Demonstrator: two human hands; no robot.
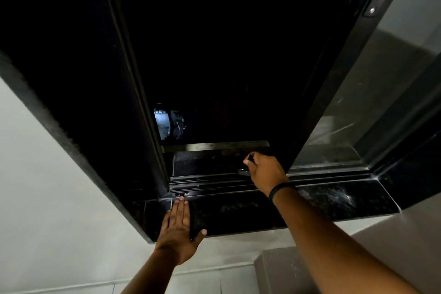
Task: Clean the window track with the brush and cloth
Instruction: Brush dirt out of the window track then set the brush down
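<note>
Right hand (263, 172) closed around a dark brush (248, 164) at right end of window track (210, 184). Left hand (177, 229) flat, fingers together, on black sill (310, 203) near track's left end. Black wristband (281, 190) on right wrist. No legible writing.

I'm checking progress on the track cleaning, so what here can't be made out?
- Brush head: the right hand covers all but a dark tip, head view.
- Cloth: none in view.
- Dirt in the track: too dark and small to judge.
- Outside the window: black, apart from one small lit patch.
- Left hand lies flat on the sill, holding nothing.
</note>
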